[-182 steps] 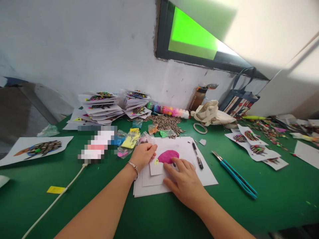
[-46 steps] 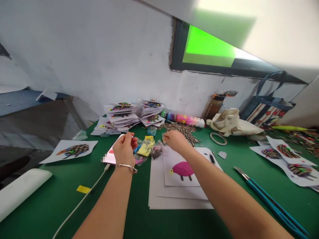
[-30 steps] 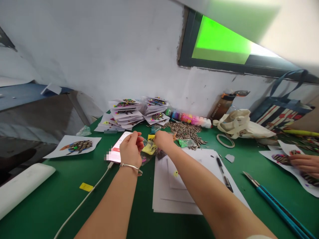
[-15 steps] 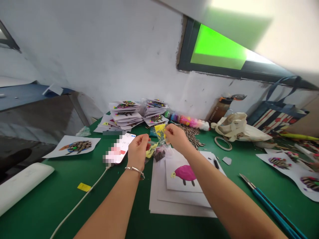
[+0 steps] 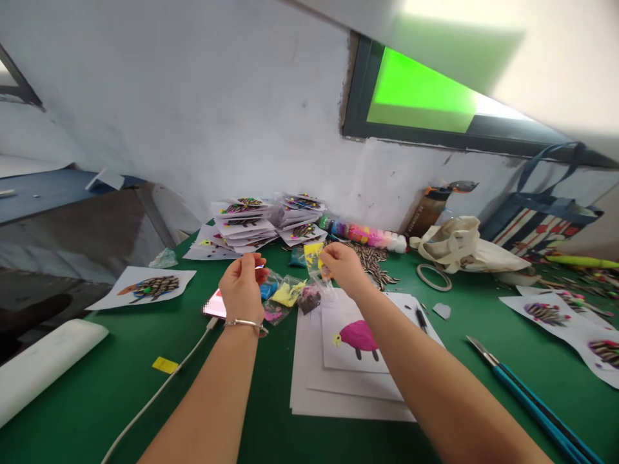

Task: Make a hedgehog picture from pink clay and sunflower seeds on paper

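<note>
The right hand [image 5: 341, 269] pinches a small clear bag with yellow filling [image 5: 313, 253], held up above the green tabletop [image 5: 97, 399]. The left hand [image 5: 240, 289] hovers apart from it, fingertips pressed together. I cannot tell whether they grip anything. More little bags [image 5: 288, 293] lie beneath.
</note>
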Demonstrator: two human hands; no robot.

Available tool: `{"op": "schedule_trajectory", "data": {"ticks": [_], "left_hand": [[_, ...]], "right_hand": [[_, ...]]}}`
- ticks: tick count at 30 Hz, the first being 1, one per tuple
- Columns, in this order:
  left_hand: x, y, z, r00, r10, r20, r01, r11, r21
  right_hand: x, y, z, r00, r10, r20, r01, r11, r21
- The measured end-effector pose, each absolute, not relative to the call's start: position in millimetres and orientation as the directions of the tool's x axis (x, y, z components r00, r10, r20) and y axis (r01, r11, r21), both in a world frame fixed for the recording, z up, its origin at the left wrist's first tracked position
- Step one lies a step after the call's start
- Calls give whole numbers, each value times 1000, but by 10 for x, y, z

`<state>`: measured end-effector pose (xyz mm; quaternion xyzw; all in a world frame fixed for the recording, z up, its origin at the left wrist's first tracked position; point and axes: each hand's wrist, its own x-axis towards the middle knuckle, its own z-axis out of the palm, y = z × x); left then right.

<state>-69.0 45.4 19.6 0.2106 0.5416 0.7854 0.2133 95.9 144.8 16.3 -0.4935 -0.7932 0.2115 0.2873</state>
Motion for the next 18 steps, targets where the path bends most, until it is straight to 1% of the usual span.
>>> {"op": "schedule_trajectory", "data": {"ticks": [4,6,7,8,10,11,13,14,16,18], "left_hand": [[-706,445,224,-837,540,88,-136,-361,923],[-706,440,232,-835,543,84,-148,-370,917],[-705,438,235,-834,545,85,-152,-375,915],[-704,436,238,-833,547,86,-154,-378,913],[-699,433,241,-829,553,85,-159,-379,912],[-695,432,241,-825,558,85,-161,-377,912],[-684,429,242,-811,579,83,-166,-365,916],[-677,427,242,-803,590,83,-165,-354,921],[-662,423,242,-791,605,92,-140,-325,935],[-646,420,240,-782,611,123,-83,-298,951]], "right_hand": [[939,1404,212,-324,917,234,728,399,-558],[896,1274,249,-369,889,269,740,457,-493],[863,1178,262,-438,850,294,733,527,-431],[826,1068,267,-547,782,301,694,624,-360],[738,830,246,-715,633,297,581,774,-251],[692,719,219,-789,551,273,510,834,-210],[600,549,143,-866,448,222,423,893,-154],[558,499,103,-878,432,207,415,902,-124],[496,475,51,-876,446,183,438,895,-82],[483,533,68,-851,490,191,479,872,-100]]}}
